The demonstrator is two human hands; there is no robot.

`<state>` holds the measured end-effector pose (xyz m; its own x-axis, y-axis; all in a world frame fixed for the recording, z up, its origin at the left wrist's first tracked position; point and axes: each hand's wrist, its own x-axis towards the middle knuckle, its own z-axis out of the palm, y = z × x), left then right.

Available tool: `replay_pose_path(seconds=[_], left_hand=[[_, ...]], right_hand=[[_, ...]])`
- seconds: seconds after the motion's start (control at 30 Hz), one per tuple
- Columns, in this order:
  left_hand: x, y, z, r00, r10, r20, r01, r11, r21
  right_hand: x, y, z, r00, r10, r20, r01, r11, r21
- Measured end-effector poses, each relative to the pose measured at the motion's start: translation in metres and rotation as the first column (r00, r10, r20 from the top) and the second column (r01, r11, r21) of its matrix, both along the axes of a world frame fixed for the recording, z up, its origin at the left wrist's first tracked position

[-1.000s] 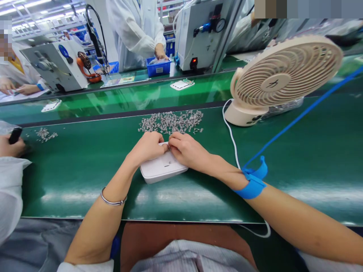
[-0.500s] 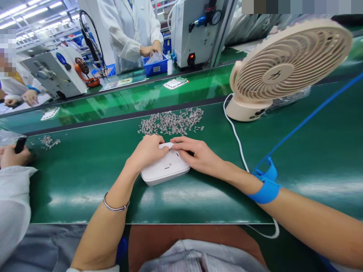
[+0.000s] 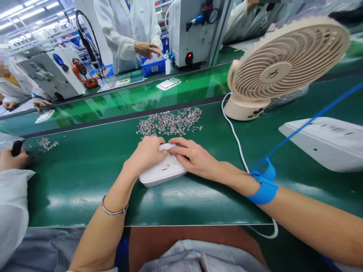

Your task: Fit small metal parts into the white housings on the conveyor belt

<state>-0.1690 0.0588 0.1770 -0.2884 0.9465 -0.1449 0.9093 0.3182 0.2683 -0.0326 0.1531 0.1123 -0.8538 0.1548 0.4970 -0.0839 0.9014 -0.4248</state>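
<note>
At frame centre, a white case (image 3: 161, 172) lying on the green tabletop (image 3: 85, 177) is grasped at its far edge by the left hand (image 3: 147, 153) and right hand (image 3: 193, 156), fingertips meeting; small metal parts (image 3: 170, 121) lie just beyond.

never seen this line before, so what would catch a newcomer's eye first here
Probably the big beige plastic desk fan at the upper right of the dark green conveyor belt. Next, in the middle, the left hand and right hand meet on a flat white plastic casing, just before a scattered heap of tiny silvery metal parts. A bright blue wrist strap circles the right wrist.
</note>
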Motion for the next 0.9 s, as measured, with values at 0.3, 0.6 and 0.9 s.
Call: replay_pose_path(seconds=[0.3, 0.6, 0.9], left_hand=[[-0.017, -0.007, 0.002, 0.993, 0.03, 0.116, -0.031, 1.0, 0.005], [-0.01, -0.004, -0.003, 0.998, -0.017, 0.065, 0.017, 1.0, 0.004], [-0.003, -0.003, -0.004, 0.997, -0.012, 0.072, 0.012, 1.0, -0.002]], right_hand=[[-0.002, 0.009, -0.008, 0.995, -0.078, -0.06, 0.053, 0.939, -0.339], [-0.018, 0.0, -0.006, 0.978, -0.196, 0.075, 0.203, 0.799, -0.566], [-0.025, 0.001, -0.003, 0.972, -0.222, 0.083, 0.233, 0.836, -0.496]])
